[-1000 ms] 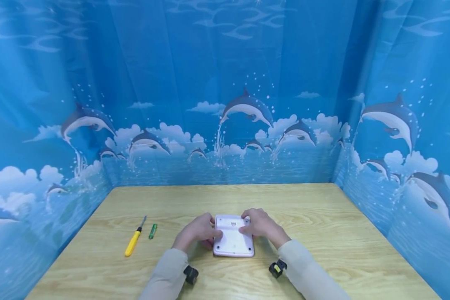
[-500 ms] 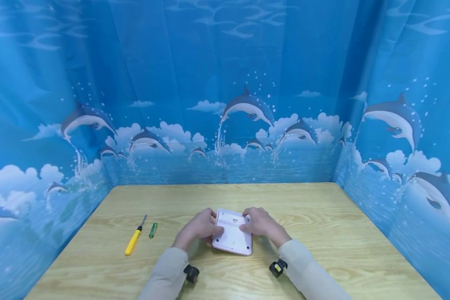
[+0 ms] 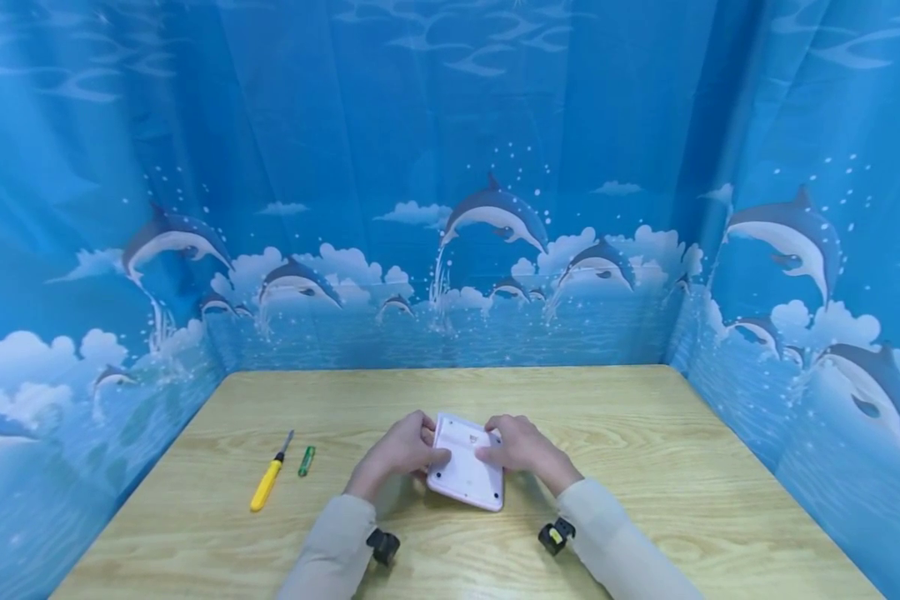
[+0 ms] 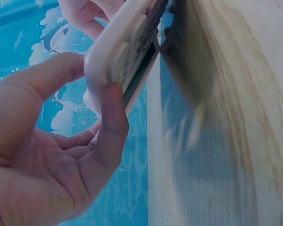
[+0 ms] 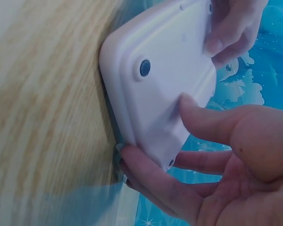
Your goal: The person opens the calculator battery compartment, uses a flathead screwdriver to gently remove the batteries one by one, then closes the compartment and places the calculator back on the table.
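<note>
A pale pink calculator point(image 3: 468, 477) is held back side up between both hands, its left edge tipped up off the table. In the left wrist view its keys point(image 4: 119, 61) and dark display point(image 4: 144, 73) show on the underside. My left hand point(image 3: 401, 448) pinches the left edge, thumb on the back and fingers under the front. On the opposite edge my right hand point(image 3: 527, 450) grips with its thumb on the back. Round dark feet point(image 5: 145, 68) stand at the corners of the back in the right wrist view.
A yellow-handled screwdriver point(image 3: 267, 482) lies on the wooden table point(image 3: 585, 400) at the left. Beside it is a green battery point(image 3: 307, 461). Blue dolphin-print curtains point(image 3: 450, 167) enclose the table's back and sides.
The calculator went from lying flat to tilted, its left and far edges rising and its body turning slightly. Both hands have kept their hold; the screwdriver and battery stayed put.
</note>
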Available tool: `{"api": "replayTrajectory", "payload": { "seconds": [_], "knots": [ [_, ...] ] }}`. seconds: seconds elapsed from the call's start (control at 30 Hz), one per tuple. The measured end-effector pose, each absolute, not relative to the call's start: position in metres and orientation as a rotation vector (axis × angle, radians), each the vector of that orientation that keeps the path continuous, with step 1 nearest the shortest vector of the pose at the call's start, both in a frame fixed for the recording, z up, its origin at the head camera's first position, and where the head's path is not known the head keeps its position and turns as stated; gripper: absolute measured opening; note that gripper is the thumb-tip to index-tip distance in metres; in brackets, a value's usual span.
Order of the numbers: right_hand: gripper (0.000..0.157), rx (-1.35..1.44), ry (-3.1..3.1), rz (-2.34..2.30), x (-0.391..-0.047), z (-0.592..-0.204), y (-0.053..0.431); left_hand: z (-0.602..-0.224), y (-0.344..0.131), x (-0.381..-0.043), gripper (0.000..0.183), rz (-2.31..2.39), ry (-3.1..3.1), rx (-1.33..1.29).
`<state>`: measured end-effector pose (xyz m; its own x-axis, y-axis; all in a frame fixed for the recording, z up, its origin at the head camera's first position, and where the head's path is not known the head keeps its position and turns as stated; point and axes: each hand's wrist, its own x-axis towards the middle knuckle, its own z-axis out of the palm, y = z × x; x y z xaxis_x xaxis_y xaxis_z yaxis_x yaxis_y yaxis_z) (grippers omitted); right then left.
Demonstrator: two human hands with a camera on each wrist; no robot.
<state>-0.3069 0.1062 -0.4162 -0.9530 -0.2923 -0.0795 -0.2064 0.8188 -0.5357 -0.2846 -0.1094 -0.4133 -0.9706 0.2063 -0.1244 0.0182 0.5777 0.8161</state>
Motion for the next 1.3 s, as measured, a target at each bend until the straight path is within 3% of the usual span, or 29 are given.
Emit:
{"api": "replayTrajectory", "payload": {
  "seconds": [0.17,0.5,0.7,1.3],
  "knots": [
    [0.051,-0.399,2.831,-0.853,-0.307,-0.417,0.107,-0.412,-0.11,-0.287,0.046,1.402,2.574,0.256],
    [0.052,-0.378,2.794,-0.974,-0.307,-0.419,0.105,-0.407,-0.109,-0.286,0.077,1.464,2.45,0.314],
    [0.053,-0.364,2.79,-0.997,-0.307,-0.419,0.105,-0.402,-0.107,-0.281,0.086,1.473,2.423,0.338],
    [0.053,-0.445,2.755,-1.026,-0.311,-0.418,0.104,-0.393,-0.094,-0.278,0.066,1.419,2.672,0.364]
  ]
}}
